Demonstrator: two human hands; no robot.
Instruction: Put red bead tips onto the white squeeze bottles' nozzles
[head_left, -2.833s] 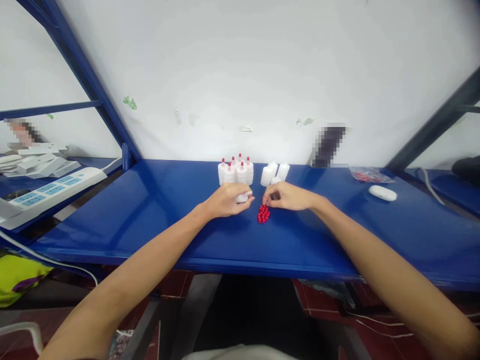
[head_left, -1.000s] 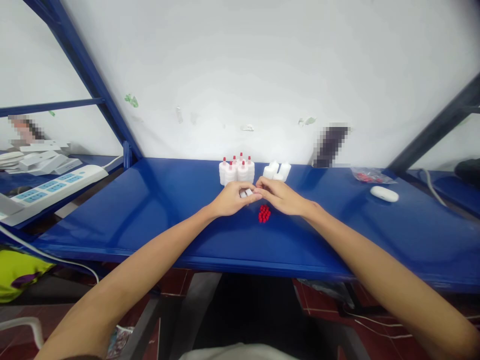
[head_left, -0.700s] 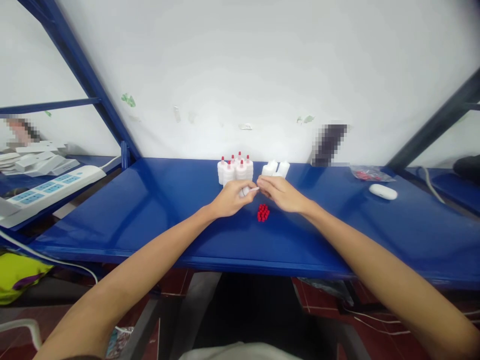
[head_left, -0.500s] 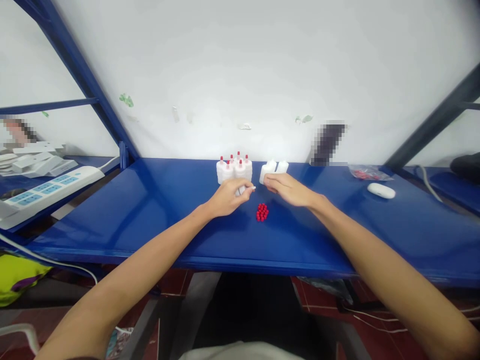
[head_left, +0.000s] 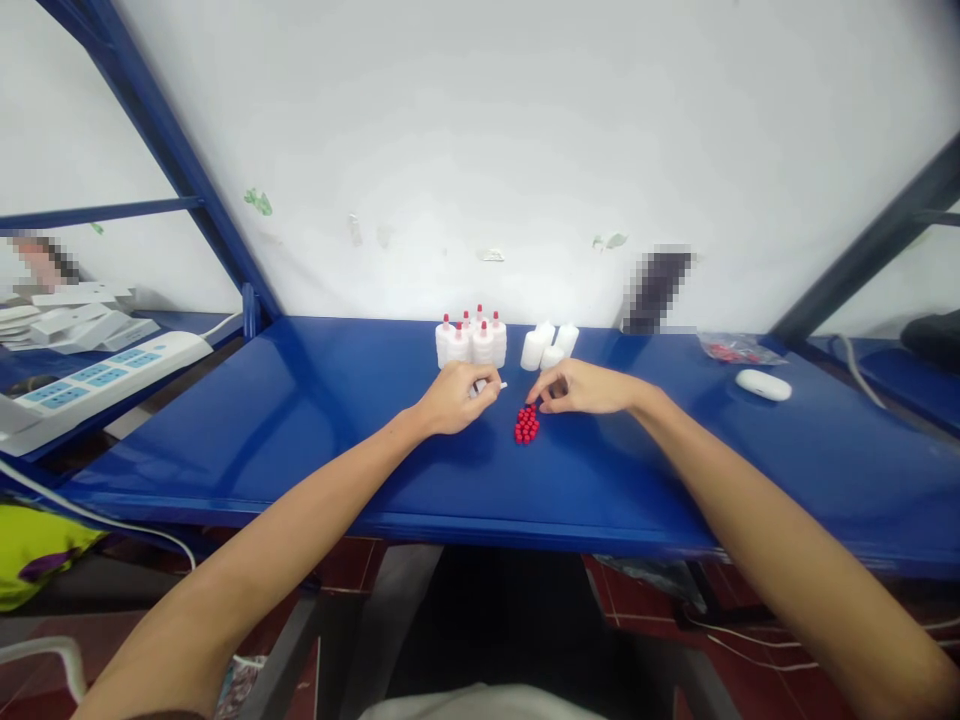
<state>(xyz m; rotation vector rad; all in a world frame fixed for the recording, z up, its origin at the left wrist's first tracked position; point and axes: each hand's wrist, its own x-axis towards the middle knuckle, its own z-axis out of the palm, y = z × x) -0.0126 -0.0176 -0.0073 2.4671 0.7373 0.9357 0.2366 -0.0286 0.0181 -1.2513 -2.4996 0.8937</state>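
Observation:
My left hand (head_left: 459,398) is closed round a small white squeeze bottle (head_left: 480,386), its white nozzle pointing right; the fingers hide most of its body. My right hand (head_left: 581,388) reaches down to a cluster of small red caps (head_left: 526,425). Its thumb and index finger are slightly apart at the cluster's far edge, with nothing visible between them. Beyond my left hand stands a group of white bottles (head_left: 471,345) with red caps on their nozzles. Several white bottles (head_left: 534,350) without visible red caps stand behind my right hand.
All this is on a blue table (head_left: 360,440) against a white wall. To the right lie a white oval case (head_left: 763,384) and a clear plastic bag (head_left: 739,349) with red pieces. A power strip (head_left: 112,375) and white boxes (head_left: 82,320) are at the left.
My right hand has moved from the white bottles toward me, down to the red caps, and its fingers have parted. The left hand still holds the bottle in nearly the same place.

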